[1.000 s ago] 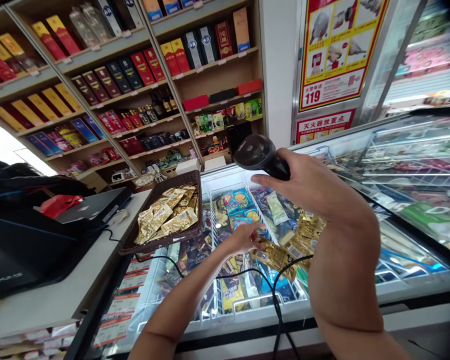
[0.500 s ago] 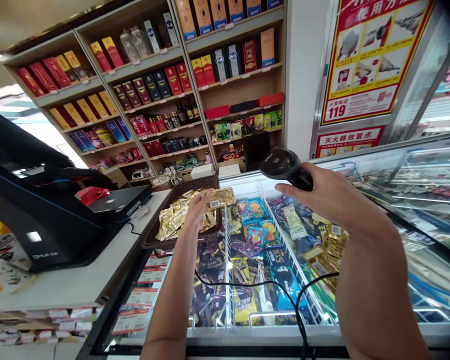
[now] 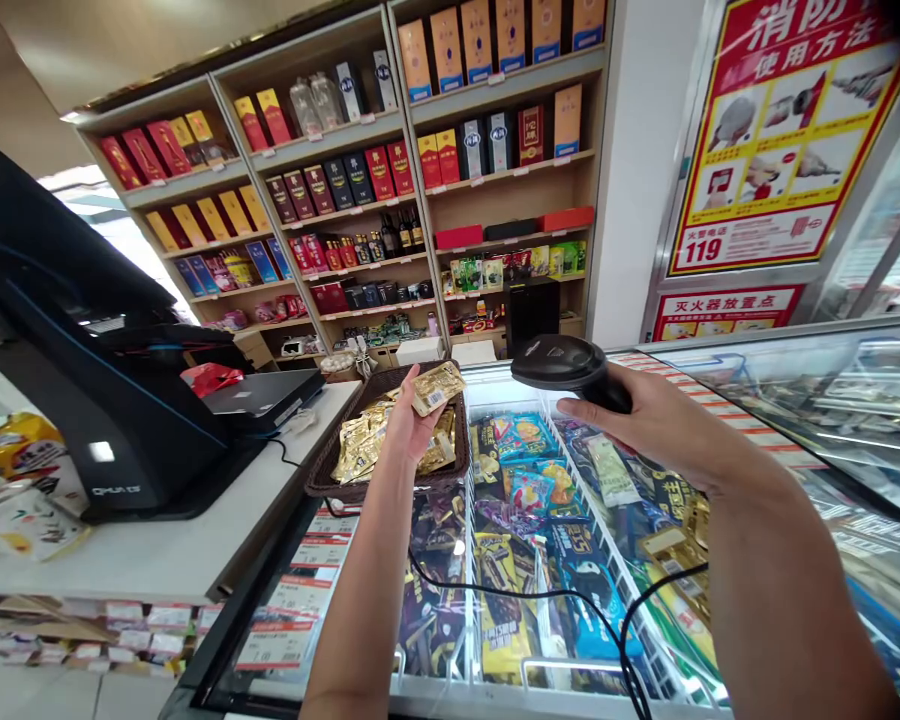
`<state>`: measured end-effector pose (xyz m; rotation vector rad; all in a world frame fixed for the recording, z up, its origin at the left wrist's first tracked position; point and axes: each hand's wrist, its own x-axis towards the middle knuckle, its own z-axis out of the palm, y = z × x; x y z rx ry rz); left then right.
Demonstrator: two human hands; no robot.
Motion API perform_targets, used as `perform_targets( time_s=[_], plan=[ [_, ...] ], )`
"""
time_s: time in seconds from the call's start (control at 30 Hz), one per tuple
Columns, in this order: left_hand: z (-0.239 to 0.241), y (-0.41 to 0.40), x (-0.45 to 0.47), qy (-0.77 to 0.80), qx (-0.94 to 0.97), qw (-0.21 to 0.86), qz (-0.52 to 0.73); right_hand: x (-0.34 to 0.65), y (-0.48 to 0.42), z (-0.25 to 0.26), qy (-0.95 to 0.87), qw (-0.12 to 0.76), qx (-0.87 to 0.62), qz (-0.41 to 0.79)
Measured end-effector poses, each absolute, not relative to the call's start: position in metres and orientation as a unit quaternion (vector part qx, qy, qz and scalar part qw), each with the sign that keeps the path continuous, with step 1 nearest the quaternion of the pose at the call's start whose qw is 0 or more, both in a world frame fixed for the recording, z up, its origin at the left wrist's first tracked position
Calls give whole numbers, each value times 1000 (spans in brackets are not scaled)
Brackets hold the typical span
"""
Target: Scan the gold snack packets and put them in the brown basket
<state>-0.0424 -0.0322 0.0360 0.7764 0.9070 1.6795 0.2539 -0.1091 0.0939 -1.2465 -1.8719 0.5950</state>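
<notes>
Head view: your left hand (image 3: 411, 428), over the freezer (image 3: 489, 384) a second ago, now pinches a gold packet (image 3: 439, 388) above the far-right corner of the basket (image 3: 461, 445); your right hand (image 3: 656, 408) stays curled around the scanner (image 3: 559, 362).

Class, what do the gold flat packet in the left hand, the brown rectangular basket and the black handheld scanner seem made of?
Gold flat packet: shiny foil or metallised film, by its glints.
Brown rectangular basket: textured weave, rattan or plastic unclear.
Black handheld scanner: probably plastic, smooth, judging by its sheen.
</notes>
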Motion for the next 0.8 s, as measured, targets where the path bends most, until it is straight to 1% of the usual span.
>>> perform_targets(
  time_s=[0.1,0.2,0.3,0.53,0.8],
  plan=[
    [37,-34,-41,367,337,505,705,249,-109,93,-731,379,-468,320],
    [36,-35,-40,354,346,500,711,246,-108,93,-737,366,-435,365],
    [36,-35,-39,352,346,501,711,244,-107,93,-748,357,-421,370],
    [37,-34,-37,337,322,519,717,242,-113,101,-755,329,-449,347],
    [33,-30,-39,348,317,517,715,242,-112,100,-750,341,-441,356]
  ],
)
